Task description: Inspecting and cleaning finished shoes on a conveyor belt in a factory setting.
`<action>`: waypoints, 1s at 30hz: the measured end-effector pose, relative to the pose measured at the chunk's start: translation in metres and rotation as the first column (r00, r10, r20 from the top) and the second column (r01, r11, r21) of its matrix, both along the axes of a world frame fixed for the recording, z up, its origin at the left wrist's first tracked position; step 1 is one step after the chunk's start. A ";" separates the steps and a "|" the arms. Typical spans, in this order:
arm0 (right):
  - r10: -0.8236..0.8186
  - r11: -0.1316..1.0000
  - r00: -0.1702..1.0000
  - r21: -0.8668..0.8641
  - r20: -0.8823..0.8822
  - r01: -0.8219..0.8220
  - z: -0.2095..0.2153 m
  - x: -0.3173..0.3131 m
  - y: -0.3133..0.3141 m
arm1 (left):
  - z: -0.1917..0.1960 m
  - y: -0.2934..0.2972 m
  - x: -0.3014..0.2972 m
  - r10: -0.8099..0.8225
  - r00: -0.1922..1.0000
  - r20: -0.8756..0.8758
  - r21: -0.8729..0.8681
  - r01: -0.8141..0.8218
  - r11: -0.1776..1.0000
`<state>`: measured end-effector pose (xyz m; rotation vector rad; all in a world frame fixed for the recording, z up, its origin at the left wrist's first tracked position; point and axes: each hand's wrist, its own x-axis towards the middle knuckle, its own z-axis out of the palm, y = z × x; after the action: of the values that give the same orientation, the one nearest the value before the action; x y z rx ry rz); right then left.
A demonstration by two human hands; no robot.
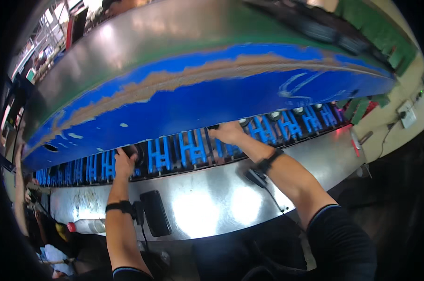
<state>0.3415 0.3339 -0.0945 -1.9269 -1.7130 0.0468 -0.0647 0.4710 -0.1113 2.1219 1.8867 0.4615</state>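
A conveyor with blue slatted carriers (192, 151) runs from left to right beneath a scuffed blue panel (188, 110). My left hand (124, 164) reaches over the carriers, its fingers curled at a dark rounded object (136, 153) whose kind is unclear. Farther right, my right hand (230, 133) is at the panel's lower edge. Its fingers bend round a small dark piece (213, 127), mostly hidden. Round metallic tops (274, 115) show among the carriers to the right of that hand.
A metal ledge (310, 161) fronts the conveyor. On it lie a black phone (156, 213) and a clear bottle (91, 226) with a red cap. Straps with small devices and cables circle my wrists. Another person's arm (19, 192) shows at far left; a wall socket (408, 114) at right.
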 end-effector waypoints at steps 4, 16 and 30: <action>-0.108 0.979 -0.133 -0.082 -0.985 -0.188 0.057 0.053 -0.187 | 0.092 -0.121 0.094 -0.529 0.835 -0.152 0.049 0.541 0.839; -0.172 0.961 0.942 0.162 -0.288 0.225 0.019 0.014 -0.445 | 0.379 -0.281 0.429 -0.899 0.312 -0.307 0.715 0.699 -0.002; -0.170 0.984 0.964 -0.083 -0.203 0.156 0.068 0.039 -0.443 | 0.332 -0.486 0.210 -0.961 0.110 -0.254 0.505 0.862 -0.035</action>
<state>0.3800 -0.1090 -0.0267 -2.0262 -1.4275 0.2400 0.1451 -0.0152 0.2205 2.9228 -0.2804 0.8240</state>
